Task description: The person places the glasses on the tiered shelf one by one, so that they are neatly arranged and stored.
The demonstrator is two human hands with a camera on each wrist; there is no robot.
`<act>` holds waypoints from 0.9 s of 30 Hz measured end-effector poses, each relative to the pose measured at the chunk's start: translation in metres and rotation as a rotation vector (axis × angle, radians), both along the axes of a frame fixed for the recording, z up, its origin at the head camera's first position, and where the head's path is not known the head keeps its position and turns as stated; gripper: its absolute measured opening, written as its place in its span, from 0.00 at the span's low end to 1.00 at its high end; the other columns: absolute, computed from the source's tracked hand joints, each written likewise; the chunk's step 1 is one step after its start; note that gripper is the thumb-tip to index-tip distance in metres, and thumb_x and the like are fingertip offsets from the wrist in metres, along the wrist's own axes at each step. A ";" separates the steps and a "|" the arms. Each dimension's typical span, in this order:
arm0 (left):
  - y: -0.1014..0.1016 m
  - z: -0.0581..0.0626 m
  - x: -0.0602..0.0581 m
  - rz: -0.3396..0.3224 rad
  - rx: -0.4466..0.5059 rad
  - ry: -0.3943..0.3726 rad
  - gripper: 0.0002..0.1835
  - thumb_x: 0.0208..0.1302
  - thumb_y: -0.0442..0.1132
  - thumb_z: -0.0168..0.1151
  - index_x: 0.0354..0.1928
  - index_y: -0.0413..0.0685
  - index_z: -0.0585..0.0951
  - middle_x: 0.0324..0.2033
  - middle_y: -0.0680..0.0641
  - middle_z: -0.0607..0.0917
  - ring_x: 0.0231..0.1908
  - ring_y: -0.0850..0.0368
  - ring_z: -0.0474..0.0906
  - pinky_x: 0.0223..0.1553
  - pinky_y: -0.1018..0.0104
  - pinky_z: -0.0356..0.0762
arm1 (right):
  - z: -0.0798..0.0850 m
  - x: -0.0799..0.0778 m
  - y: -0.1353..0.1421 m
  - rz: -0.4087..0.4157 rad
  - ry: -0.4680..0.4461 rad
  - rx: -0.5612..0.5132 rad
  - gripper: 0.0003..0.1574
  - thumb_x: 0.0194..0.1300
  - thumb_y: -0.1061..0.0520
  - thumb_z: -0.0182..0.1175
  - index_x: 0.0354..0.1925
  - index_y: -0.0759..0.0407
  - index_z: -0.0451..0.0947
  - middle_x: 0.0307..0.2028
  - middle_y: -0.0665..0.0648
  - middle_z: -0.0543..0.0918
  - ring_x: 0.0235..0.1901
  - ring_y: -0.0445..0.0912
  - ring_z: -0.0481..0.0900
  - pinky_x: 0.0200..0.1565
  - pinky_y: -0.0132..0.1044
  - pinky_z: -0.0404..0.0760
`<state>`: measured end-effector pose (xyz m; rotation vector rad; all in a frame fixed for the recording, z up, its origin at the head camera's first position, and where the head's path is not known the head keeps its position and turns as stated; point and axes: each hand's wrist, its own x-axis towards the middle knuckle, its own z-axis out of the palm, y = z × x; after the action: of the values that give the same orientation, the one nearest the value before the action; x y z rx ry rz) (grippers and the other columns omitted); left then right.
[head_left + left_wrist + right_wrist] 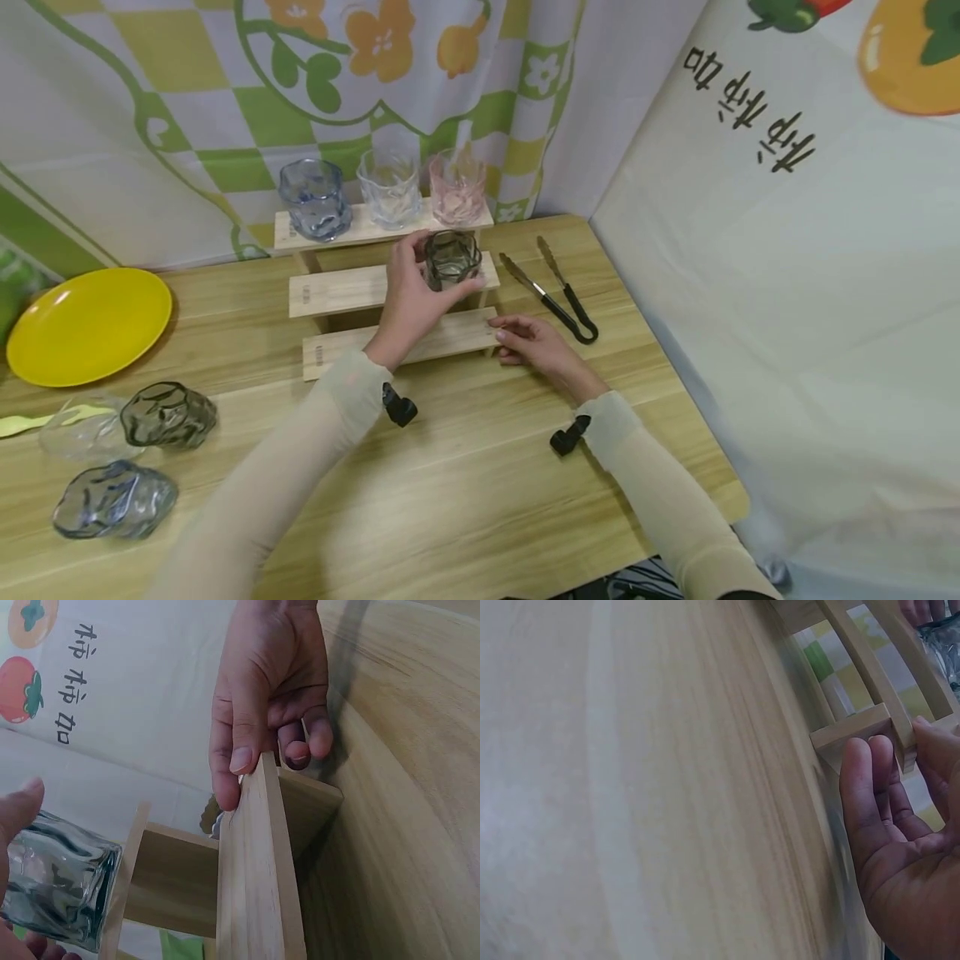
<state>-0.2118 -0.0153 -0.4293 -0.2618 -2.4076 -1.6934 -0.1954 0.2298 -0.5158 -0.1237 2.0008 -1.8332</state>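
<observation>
My left hand [412, 304] curls its fingers and thumb round a dark grey-green glass [453, 260] at the right end of the middle step of a three-step wooden rack [330, 292]. In the left wrist view this glass [56, 881] has its base right at the step's board. At the right end of the lowest step [352, 348], my right hand [538, 346] pinches the board, thumb on one side and fingers on the other. On the top step stand a blue glass [313, 204], a clear glass [390, 193] and a pink glass [458, 190] in a row.
Black-handled tongs [566, 308] lie right of the rack. To the left are a yellow plate [90, 329], another dark glass [168, 415], a clear glass [67, 437], a blue glass [116, 502] and a yellow-green fork [22, 425]. A patterned curtain [180, 108] hangs behind.
</observation>
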 end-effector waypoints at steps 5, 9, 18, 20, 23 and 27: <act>-0.007 -0.002 0.002 -0.027 0.064 0.001 0.46 0.53 0.57 0.79 0.66 0.51 0.63 0.52 0.48 0.67 0.50 0.49 0.66 0.50 0.57 0.72 | 0.001 0.000 -0.001 -0.006 0.003 -0.002 0.22 0.73 0.55 0.63 0.62 0.60 0.78 0.51 0.65 0.79 0.40 0.50 0.83 0.48 0.45 0.85; -0.006 -0.001 0.000 -0.032 0.069 -0.004 0.44 0.53 0.56 0.79 0.66 0.50 0.65 0.54 0.47 0.68 0.51 0.50 0.68 0.53 0.52 0.74 | 0.003 0.001 -0.001 -0.013 0.004 0.003 0.21 0.74 0.56 0.62 0.61 0.61 0.78 0.50 0.65 0.79 0.39 0.50 0.83 0.47 0.45 0.85; -0.005 -0.001 -0.005 -0.057 0.113 -0.034 0.45 0.54 0.55 0.79 0.68 0.48 0.65 0.57 0.48 0.70 0.56 0.54 0.70 0.59 0.62 0.73 | 0.003 0.002 -0.005 -0.018 -0.001 -0.002 0.20 0.74 0.57 0.61 0.61 0.61 0.78 0.50 0.64 0.78 0.39 0.49 0.83 0.47 0.44 0.85; -0.008 -0.003 -0.003 -0.081 0.122 -0.026 0.46 0.56 0.54 0.78 0.69 0.48 0.63 0.60 0.47 0.69 0.59 0.53 0.70 0.61 0.62 0.71 | 0.003 0.002 -0.005 -0.013 -0.002 -0.002 0.20 0.74 0.57 0.61 0.61 0.61 0.78 0.50 0.63 0.78 0.39 0.49 0.83 0.48 0.44 0.85; -0.017 -0.005 0.004 -0.131 0.119 -0.008 0.45 0.60 0.53 0.75 0.73 0.50 0.60 0.65 0.47 0.68 0.64 0.49 0.67 0.65 0.59 0.67 | 0.002 0.001 -0.004 -0.011 0.005 -0.001 0.20 0.75 0.57 0.60 0.61 0.61 0.78 0.48 0.64 0.78 0.40 0.50 0.83 0.48 0.45 0.85; -0.039 -0.005 0.026 -0.177 0.091 0.028 0.39 0.68 0.51 0.69 0.74 0.52 0.61 0.68 0.46 0.67 0.68 0.45 0.65 0.65 0.53 0.69 | 0.002 0.000 -0.002 -0.009 0.010 0.000 0.20 0.75 0.57 0.60 0.62 0.62 0.77 0.47 0.64 0.78 0.41 0.51 0.83 0.48 0.45 0.85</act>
<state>-0.1860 -0.0544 -0.4342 -0.4950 -2.3403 -1.8533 -0.1957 0.2282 -0.5140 -0.1238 2.0110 -1.8416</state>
